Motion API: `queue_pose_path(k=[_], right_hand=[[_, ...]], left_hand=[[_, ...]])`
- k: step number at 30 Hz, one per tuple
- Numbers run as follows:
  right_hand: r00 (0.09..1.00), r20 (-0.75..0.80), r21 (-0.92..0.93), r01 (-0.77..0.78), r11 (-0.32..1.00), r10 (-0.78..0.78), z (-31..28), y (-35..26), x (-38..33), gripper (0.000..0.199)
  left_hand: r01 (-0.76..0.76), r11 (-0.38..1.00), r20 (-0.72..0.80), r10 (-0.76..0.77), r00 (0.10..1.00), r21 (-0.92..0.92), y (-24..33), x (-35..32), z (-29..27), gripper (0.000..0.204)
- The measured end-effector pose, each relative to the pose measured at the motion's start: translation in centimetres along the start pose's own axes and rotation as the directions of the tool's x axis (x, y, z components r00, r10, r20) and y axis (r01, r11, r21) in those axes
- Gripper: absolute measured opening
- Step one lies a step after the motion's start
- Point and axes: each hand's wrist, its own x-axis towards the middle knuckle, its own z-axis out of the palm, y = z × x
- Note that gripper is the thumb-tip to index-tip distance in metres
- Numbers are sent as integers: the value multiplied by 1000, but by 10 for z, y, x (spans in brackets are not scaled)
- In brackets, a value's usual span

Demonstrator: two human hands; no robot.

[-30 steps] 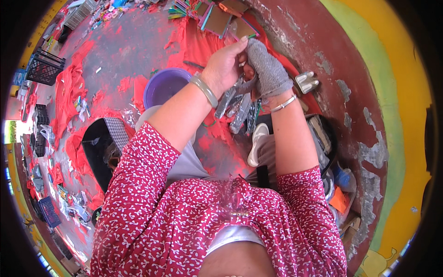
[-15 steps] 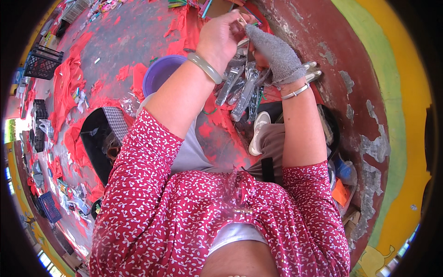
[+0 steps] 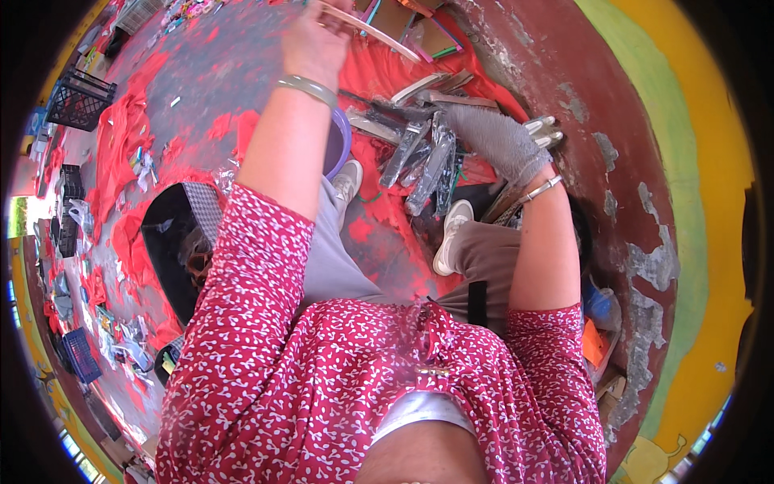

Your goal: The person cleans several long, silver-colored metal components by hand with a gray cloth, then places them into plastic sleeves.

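Note:
My left hand (image 3: 316,47), bare and blurred, is raised at the top of the view. Its fingers are closed on one end of a long, thin pale strip (image 3: 375,34) that slants down to the right. A grey knitted glove covers my right hand (image 3: 496,139), whose fingers curl near a long, thin dark object (image 3: 379,105) pointing left. What that object is, I cannot make out. Beneath and beside the glove lie several plastic-wrapped dark bundles (image 3: 433,165) and loose pale strips (image 3: 421,87).
A purple basin (image 3: 342,145) stands partly behind my left forearm. Left of my legs is a black container (image 3: 169,250). A peeling maroon wall (image 3: 621,161) rises at the right. Red sheeting lies on the floor, with a black crate (image 3: 81,100) at the far left.
My left hand has moved up and left, away from the right, with the pale strip in it. My gloved right hand has dropped down and to the right, over the bundles.

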Motion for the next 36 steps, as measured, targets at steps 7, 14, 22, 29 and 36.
queue_pose_path(k=[7,14,22,29,36], right_hand=[[696,557,-459,-198,866,454,24,-27,-41,25],[547,57,-471,-723,505,835,26,52,-82,26],[730,-296,51,-632,773,616,-1,83,-73,23],[706,-98,991,6,132,702,-38,32,-69,15],[725,-34,974,-129,185,687,-35,33,-61,12]], left_hand=[[93,957,-7,-95,995,273,10,6,-34,25],[323,699,-25,-400,916,638,-25,-24,-42,11],[568,299,-271,-650,709,767,-124,-11,-101,12],[-102,-530,-263,-568,780,842,-231,-57,-249,36],[239,-582,-556,-458,694,777,-240,-89,-252,63]])
